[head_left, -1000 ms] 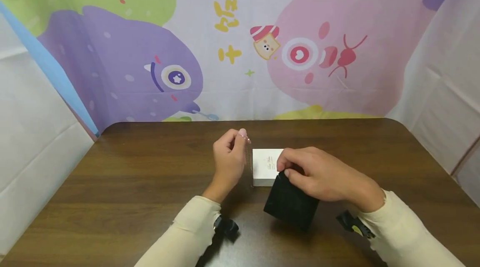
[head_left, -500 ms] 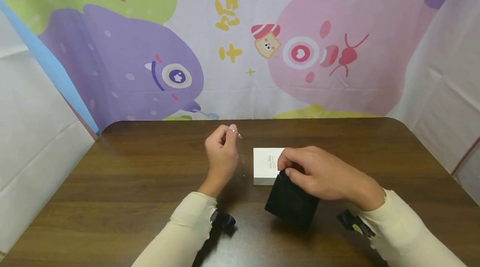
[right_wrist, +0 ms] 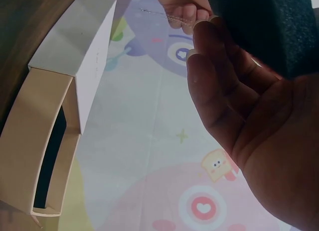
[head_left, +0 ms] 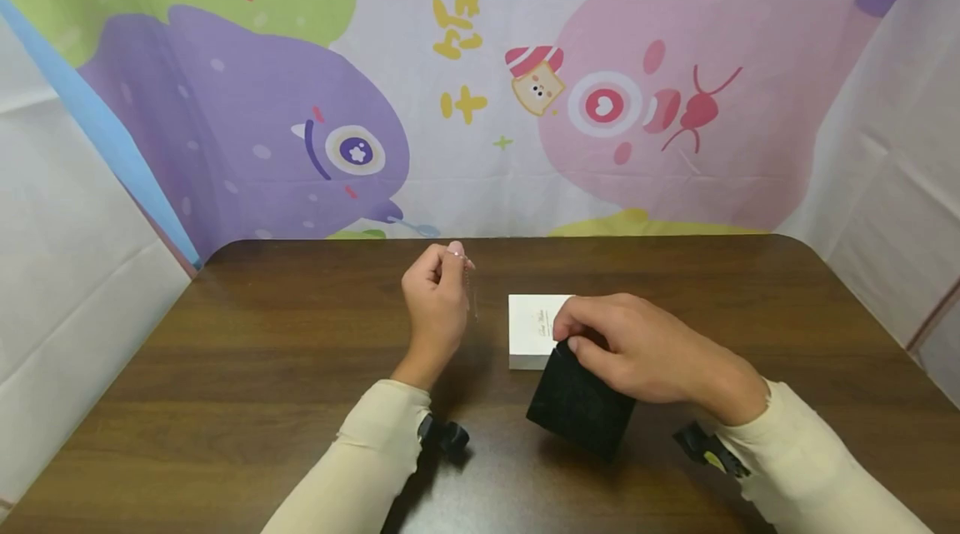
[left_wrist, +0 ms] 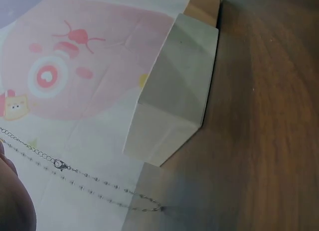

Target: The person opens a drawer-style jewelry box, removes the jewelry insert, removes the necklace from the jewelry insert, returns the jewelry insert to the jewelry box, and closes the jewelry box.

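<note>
Fine silver-coloured metal chain necklace (left_wrist: 96,179), and the left wrist view has it best: it hangs in a narrow loop from the left hand (left_wrist: 14,196), a small lobster clasp (left_wrist: 61,165) partway along. Lifted off the table like that, the strands can probably drop straight without tangling. The hand itself is mostly cut off by the frame, and whether a pendant sits at the dark tip of the loop, I can't make out. Behind stands a white rectangular cardboard box (left_wrist: 174,74), a tan cardboard drawer (left_wrist: 204,6) peeking from its far end.

Over to the head view! Left fingers curled, thumb on top, pinching the necklace just left of the box; the chain nearly vanishes against the brown wood-grain table (head_left: 262,351). The right hand (head_left: 645,346) pinches a black square foam-looking pad (head_left: 581,405) by its top corner, a grip that seems chosen to leave the broad face uncovered. Pad and hand hide part of the box, whose printed script is too small to read.

Now the right wrist view: the drawer is out partway, presumably leaving the inside reachable. It's dark in there, lining or shadow, can't tell; the pad is cropped at the top, its pinched corner unclear
</note>
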Demonstrator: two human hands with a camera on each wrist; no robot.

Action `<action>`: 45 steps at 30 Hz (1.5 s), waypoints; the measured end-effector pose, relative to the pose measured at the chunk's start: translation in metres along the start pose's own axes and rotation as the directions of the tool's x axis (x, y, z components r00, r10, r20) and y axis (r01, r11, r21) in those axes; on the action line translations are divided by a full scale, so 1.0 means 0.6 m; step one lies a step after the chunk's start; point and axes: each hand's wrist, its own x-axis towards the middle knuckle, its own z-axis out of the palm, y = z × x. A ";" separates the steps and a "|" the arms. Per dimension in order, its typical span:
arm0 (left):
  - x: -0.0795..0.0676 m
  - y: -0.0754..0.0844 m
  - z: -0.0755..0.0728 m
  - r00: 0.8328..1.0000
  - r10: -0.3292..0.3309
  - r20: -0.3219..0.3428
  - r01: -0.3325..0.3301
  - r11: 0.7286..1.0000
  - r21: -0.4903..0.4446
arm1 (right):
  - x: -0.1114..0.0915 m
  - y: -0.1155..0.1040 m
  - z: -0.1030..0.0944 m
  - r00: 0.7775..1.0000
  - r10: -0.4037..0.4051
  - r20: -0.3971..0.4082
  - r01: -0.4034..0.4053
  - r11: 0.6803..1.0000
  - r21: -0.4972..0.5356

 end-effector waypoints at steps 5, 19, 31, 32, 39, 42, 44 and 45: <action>0.003 0.013 0.000 1.000 0.007 0.012 -0.007 1.000 0.009 | 0.002 -0.001 -0.003 1.000 0.006 0.011 -0.006 1.000 0.002; 0.002 0.042 0.001 0.998 -0.023 0.054 0.022 1.000 0.012 | 0.004 -0.004 -0.007 1.000 -0.014 0.025 0.013 1.000 0.028; -0.010 0.035 -0.001 0.995 -0.061 0.076 0.058 0.998 0.039 | 0.001 -0.003 0.002 0.999 0.011 0.034 -0.012 1.000 0.023; -0.011 0.035 -0.001 0.995 -0.059 0.076 0.056 0.997 0.043 | 0.001 -0.003 0.003 0.999 0.011 0.034 -0.011 1.000 0.025; -0.017 0.036 0.003 0.995 -0.084 0.061 0.079 0.993 0.084 | 0.002 0.002 0.010 0.999 -0.019 0.030 0.019 1.000 0.001; -0.018 0.038 0.006 0.994 -0.093 0.063 0.087 0.992 0.095 | 0.003 0.002 0.008 1.000 -0.015 0.027 0.015 1.000 0.000; -0.019 0.038 0.007 0.993 -0.096 0.064 0.090 0.991 0.101 | 0.004 0.002 0.007 0.999 -0.008 0.031 0.008 1.000 -0.001; -0.019 0.039 0.007 0.993 -0.098 0.065 0.091 0.991 0.101 | 0.004 0.002 0.007 0.999 -0.007 0.032 0.007 1.000 -0.002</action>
